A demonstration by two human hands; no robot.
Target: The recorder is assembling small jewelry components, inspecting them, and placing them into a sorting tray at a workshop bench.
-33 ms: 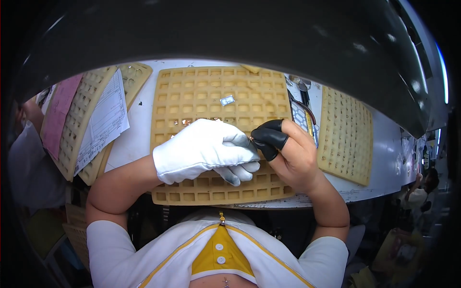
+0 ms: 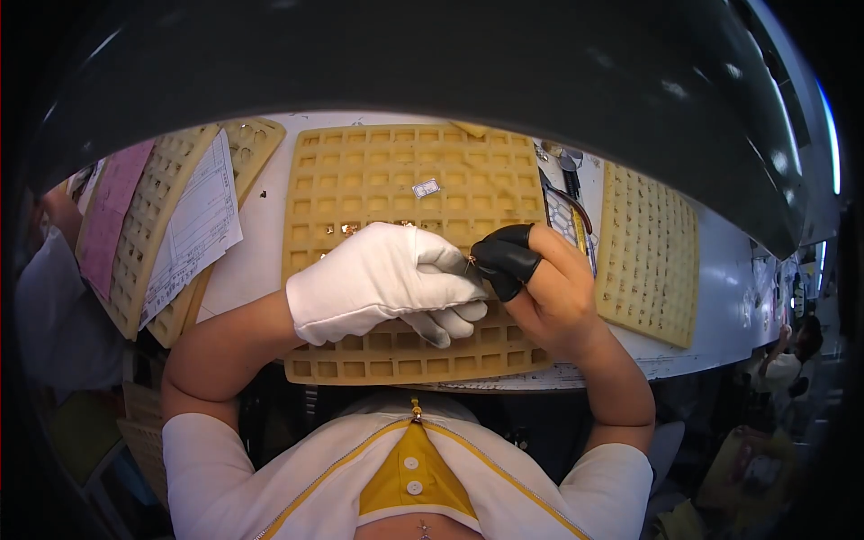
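Well left of the hands, a pink sheet (image 2: 124, 211) and a white printed sheet (image 2: 200, 220) lie on yellow compartment trays (image 2: 179, 166). The white-gloved left hand (image 2: 382, 279) has its fingers curled; I cannot tell whether they grip anything. Between the hands, a tiny coppery piece (image 2: 471, 259) sits at the right hand's (image 2: 544, 279) black-covered fingertips, seemingly pinched, though it is very small here. Beneath both hands is a larger yellow tray (image 2: 342, 205). Just beyond the right hand are pliers (image 2: 567, 195); farther right, another filled tray (image 2: 648, 329).
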